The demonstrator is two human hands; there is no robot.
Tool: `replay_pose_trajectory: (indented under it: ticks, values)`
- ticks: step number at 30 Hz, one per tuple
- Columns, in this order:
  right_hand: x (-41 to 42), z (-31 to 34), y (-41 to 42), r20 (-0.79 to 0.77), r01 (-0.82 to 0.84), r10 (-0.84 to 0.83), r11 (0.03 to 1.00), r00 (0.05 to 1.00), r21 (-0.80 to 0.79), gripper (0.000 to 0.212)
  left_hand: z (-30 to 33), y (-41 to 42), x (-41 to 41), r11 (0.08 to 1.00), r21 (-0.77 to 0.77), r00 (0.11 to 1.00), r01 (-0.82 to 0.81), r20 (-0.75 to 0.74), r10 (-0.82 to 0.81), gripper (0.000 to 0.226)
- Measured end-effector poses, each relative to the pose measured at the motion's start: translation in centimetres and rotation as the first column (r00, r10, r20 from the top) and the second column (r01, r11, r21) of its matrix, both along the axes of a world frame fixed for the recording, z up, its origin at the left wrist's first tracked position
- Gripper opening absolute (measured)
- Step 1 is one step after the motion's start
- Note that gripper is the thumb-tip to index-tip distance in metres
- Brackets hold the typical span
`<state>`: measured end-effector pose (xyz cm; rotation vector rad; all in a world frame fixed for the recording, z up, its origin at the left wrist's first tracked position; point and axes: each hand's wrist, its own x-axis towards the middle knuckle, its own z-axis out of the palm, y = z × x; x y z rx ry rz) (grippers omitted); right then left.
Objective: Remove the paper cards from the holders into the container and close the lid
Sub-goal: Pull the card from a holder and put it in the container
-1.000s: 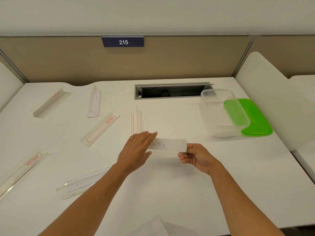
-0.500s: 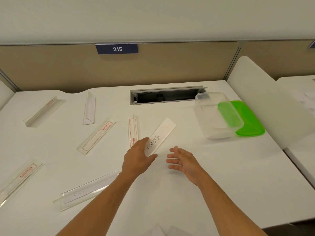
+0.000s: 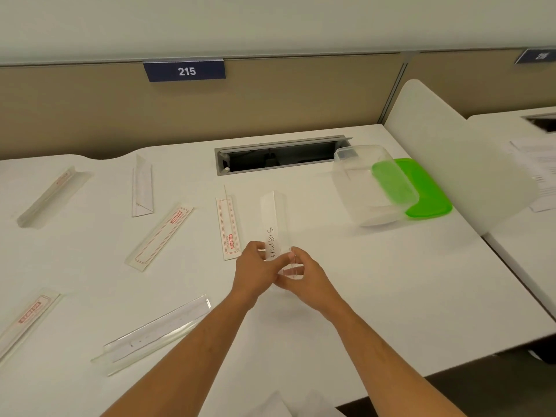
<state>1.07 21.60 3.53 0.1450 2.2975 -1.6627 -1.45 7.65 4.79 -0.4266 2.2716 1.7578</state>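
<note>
Both hands meet at the near end of the clear holder (image 3: 275, 224) that carries the handwritten SIGMA card (image 3: 271, 243). The left hand (image 3: 255, 270) pinches the holder's near left edge; the right hand (image 3: 304, 275) closes on its near end, fingers curled around the clear plastic. The holder sits left of and nearer than the open container (image 3: 365, 188), well apart from it, its long axis running away from the person, with the far end lifted and pointing toward the cable slot (image 3: 282, 155). The green lid (image 3: 427, 191) lies against the container's right side. The card looks light, thin and easily creased, the holder stiff and slick, so the card is probably best drawn out lengthwise by its exposed near edge. Other holders lie on the bench (image 3: 391, 281) further left of the container.
</note>
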Motion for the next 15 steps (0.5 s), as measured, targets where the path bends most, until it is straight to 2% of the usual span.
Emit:
replay_pose_trajectory:
  ticks: [9, 13, 15]
  values:
    - [-0.7, 0.2, 1.1, -0.044, 0.104, -0.101, 0.990, 0.994, 0.090, 0.067, -0.2, 1.6, -0.6, 1.000, 0.019, 1.000, 0.022, 0.017, -0.023, 0.071]
    - [-1.9, 0.8, 3.6, -0.012, 0.160, -0.160, 0.985, 0.987, 0.071, 0.077, 0.0, 2.9, -1.6, 0.996, 0.039, 0.996, 0.084, 0.007, -0.084, 0.059]
    - [-2.6, 1.3, 5.4, -0.007, 0.153, -0.153, 0.986, 0.988, 0.071, 0.074, 0.2, 4.0, -2.2, 0.995, 0.058, 0.996, 0.086, 0.007, -0.087, 0.049]
